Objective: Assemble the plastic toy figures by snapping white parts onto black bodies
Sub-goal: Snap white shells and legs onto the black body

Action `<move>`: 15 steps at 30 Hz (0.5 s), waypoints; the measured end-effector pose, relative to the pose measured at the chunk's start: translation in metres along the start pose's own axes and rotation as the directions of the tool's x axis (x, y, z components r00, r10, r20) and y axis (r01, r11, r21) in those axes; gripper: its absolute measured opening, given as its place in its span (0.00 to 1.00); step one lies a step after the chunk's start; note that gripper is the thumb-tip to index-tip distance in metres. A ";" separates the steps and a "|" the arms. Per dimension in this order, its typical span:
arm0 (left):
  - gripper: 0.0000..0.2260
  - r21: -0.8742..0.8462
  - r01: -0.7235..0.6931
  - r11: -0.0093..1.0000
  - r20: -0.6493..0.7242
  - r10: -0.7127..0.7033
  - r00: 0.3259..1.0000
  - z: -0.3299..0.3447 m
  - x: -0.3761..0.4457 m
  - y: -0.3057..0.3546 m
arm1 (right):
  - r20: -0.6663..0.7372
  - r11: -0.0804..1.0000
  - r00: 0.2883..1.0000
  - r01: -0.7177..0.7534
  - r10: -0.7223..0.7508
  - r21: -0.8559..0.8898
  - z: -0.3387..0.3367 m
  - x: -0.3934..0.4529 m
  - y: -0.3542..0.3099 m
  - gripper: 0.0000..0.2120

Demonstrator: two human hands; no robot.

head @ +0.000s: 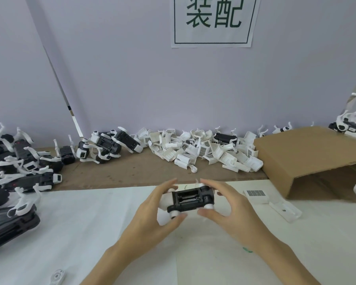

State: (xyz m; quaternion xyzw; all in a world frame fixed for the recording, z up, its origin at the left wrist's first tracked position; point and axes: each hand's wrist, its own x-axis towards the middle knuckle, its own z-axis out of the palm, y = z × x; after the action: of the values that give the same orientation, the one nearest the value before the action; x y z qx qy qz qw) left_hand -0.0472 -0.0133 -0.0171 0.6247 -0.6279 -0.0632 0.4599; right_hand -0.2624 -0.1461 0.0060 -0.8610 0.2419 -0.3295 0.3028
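Far left on the counter (90,223) lies a heap of assembled figures (19,167). Your left hand (152,214) and right hand (224,210), fingers curled, grip the black body (190,199) between them, near centre; white parts (203,151) are piled beyond.

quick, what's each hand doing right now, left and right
Left hand: holding the black toy body by its left end, fingers curled around it.
Right hand: gripping the same body's right end between thumb and fingers.

Matt black plastic body (190,199); beyond it, smooth white plastic parts (206,150) beside a rough brown cardboard box (308,159); paper sign (213,21) above.
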 end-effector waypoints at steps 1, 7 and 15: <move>0.32 -0.097 0.052 0.994 -0.045 -0.057 0.997 0.002 0.000 0.000 | 0.051 0.996 0.997 -0.062 0.059 0.060 -0.001 0.005 -0.001 0.23; 0.32 -0.307 0.199 0.931 -0.119 -0.245 0.962 0.012 -0.001 -0.002 | 0.079 0.986 0.988 -0.142 0.135 0.092 0.016 0.068 0.010 0.16; 0.29 -0.384 0.304 0.872 -0.137 -0.380 0.915 0.014 0.008 -0.018 | 0.154 0.958 0.970 -0.148 0.189 -0.245 0.053 0.183 0.052 0.16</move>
State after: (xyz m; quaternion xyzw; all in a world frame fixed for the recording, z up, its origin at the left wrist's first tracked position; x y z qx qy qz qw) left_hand -0.0422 -0.0306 -0.0329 0.6360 -0.4333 -0.1906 0.6094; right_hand -0.1140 -0.2756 0.0155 -0.8923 0.3238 -0.1947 0.2472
